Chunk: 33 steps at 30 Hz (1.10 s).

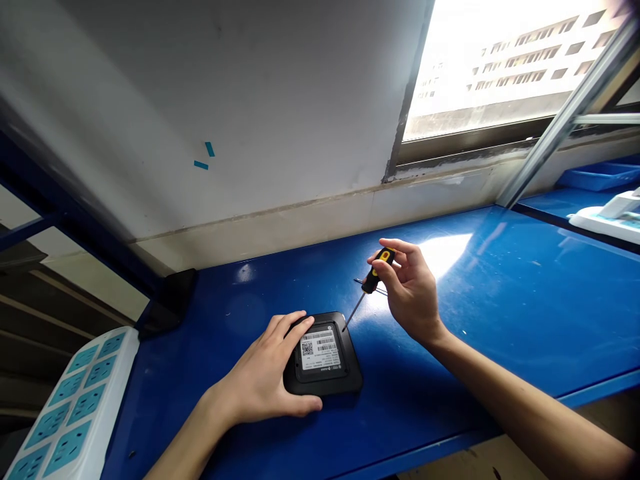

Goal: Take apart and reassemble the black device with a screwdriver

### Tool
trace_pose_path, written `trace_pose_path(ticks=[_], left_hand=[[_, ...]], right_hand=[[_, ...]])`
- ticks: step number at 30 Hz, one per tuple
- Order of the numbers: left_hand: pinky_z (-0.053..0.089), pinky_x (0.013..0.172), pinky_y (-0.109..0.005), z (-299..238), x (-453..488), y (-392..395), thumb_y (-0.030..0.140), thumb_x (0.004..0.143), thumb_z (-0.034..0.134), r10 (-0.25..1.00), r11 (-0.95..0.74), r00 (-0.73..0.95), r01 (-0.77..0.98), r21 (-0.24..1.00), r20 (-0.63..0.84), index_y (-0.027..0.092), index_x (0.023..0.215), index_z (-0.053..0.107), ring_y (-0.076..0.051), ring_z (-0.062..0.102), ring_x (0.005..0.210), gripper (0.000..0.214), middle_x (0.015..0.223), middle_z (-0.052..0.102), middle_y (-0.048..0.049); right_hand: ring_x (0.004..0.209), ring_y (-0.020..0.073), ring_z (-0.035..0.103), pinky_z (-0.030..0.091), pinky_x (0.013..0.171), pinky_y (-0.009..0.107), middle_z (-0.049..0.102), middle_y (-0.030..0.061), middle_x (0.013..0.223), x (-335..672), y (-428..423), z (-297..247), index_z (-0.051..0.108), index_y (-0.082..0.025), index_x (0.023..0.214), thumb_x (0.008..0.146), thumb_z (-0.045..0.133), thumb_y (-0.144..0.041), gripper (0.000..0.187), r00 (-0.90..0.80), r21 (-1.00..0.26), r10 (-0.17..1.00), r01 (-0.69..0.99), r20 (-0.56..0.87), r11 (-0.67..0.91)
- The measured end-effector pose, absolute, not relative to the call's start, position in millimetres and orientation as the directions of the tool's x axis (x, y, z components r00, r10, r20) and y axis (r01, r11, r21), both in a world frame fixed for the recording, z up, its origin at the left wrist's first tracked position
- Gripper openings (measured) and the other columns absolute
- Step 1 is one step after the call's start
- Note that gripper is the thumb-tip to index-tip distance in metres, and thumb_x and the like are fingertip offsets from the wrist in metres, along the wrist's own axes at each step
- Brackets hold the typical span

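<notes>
A flat black set-top box [353,373] with rounded corners lies on the blue tabletop, its white label [320,350] with a QR code and barcodes facing up. My left hand [267,367] grips its left side, fingers over the far edge and thumb along the near edge. In my right hand [413,290] is a screwdriver [379,268] with a black and yellow handle, held at a slant. Its shaft points down to the box's far right corner, where the tip appears to touch. Behind the handle a thin dark piece [359,281] shows, too small to identify.
A white power strip [75,400] with teal sockets stands at the left, and a black object [173,303] sits at the far left corner. The wall [280,120] rises behind the blue table [525,313]. At the right are a metal post [560,120] and a blue tray [600,175].
</notes>
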<state>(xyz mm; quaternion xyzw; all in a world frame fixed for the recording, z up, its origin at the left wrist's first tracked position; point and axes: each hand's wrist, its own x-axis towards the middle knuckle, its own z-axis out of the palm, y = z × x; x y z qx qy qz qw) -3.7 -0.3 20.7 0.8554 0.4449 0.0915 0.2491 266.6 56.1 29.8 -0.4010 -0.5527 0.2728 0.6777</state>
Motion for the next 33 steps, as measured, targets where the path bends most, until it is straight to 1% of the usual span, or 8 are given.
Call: trace_pose_path(ticks=[6, 10, 16, 21, 28, 30, 33], left_hand=[[0.038, 0.120, -0.055, 19.7, -4.0, 5.0, 0.051, 0.069, 0.089, 0.834, -0.451, 0.550, 0.732, 0.510, -0.052, 0.030, 0.159, 0.033, -0.037, 0.032, 0.148, 0.108, 0.163, 0.035, -0.0082], [0.038, 0.120, -0.054, 18.0, -5.3, 6.8, 0.052, 0.070, 0.088, 0.841, -0.443, 0.539, 0.737, 0.510, -0.049, 0.030, 0.159, 0.032, -0.036, 0.031, 0.149, 0.107, 0.163, 0.035, -0.0077], [0.038, 0.121, -0.054, 16.1, -6.1, 6.4, 0.053, 0.072, 0.087, 0.840, -0.443, 0.539, 0.743, 0.502, -0.057, 0.030, 0.159, 0.031, -0.036, 0.030, 0.149, 0.107, 0.164, 0.033, -0.0080], [0.039, 0.119, -0.054, 17.5, -6.0, 6.9, 0.052, 0.072, 0.087, 0.842, -0.435, 0.536, 0.744, 0.507, -0.066, 0.031, 0.160, 0.029, -0.036, 0.031, 0.149, 0.107, 0.164, 0.032, -0.0078], [0.038, 0.121, -0.053, 18.3, -5.3, 7.4, 0.053, 0.071, 0.087, 0.842, -0.434, 0.536, 0.747, 0.504, -0.069, 0.030, 0.159, 0.031, -0.035, 0.030, 0.150, 0.107, 0.164, 0.033, -0.0079], [0.037, 0.121, -0.053, 18.3, -5.1, 7.2, 0.054, 0.071, 0.087, 0.840, -0.436, 0.537, 0.747, 0.502, -0.069, 0.030, 0.159, 0.031, -0.035, 0.029, 0.150, 0.108, 0.164, 0.033, -0.0080], [0.038, 0.121, -0.054, 18.4, -4.8, 6.7, 0.054, 0.071, 0.087, 0.841, -0.433, 0.536, 0.750, 0.500, -0.074, 0.030, 0.159, 0.031, -0.036, 0.029, 0.150, 0.108, 0.164, 0.032, -0.0083]], right_hand=[[0.060, 0.0134, 0.068, 0.062, 0.052, 0.028, 0.065, -0.0012, 0.085, 261.6, 49.0, 29.6, 0.058, -0.025, 0.114, 0.090, 0.072, -0.045, 0.033, 0.109, -0.860, 0.858, -0.038, 0.502, 0.508], [0.061, 0.0122, 0.069, 0.062, 0.055, 0.027, 0.066, -0.0012, 0.086, 256.5, 43.6, 27.9, 0.059, -0.025, 0.113, 0.091, 0.071, -0.041, 0.029, 0.043, -0.859, 0.860, -0.035, 0.509, 0.510], [0.062, 0.0117, 0.068, 0.061, 0.055, 0.026, 0.066, -0.0015, 0.086, 255.4, 43.4, 26.2, 0.059, -0.026, 0.115, 0.093, 0.068, -0.037, 0.027, 0.069, -0.842, 0.840, -0.005, 0.538, 0.540], [0.061, 0.0118, 0.068, 0.061, 0.054, 0.027, 0.066, -0.0013, 0.087, 255.8, 43.8, 25.9, 0.058, -0.026, 0.116, 0.094, 0.067, -0.037, 0.026, 0.079, -0.842, 0.840, -0.016, 0.536, 0.539], [0.064, 0.0113, 0.070, 0.061, 0.057, 0.025, 0.068, -0.0025, 0.088, 256.4, 43.2, 23.7, 0.060, -0.028, 0.115, 0.093, 0.069, -0.034, 0.025, 0.030, -0.827, 0.827, -0.028, 0.561, 0.561], [0.066, 0.0114, 0.071, 0.062, 0.059, 0.026, 0.070, -0.0016, 0.092, 257.5, 41.8, 24.2, 0.061, -0.028, 0.117, 0.097, 0.065, -0.035, 0.022, 0.018, -0.824, 0.825, -0.025, 0.565, 0.565], [0.072, 0.0130, 0.076, 0.065, 0.067, 0.030, 0.072, 0.0023, 0.103, 259.4, 39.1, 28.0, 0.063, -0.026, 0.119, 0.104, 0.052, -0.038, 0.023, 0.008, -0.834, 0.834, -0.021, 0.551, 0.551]])
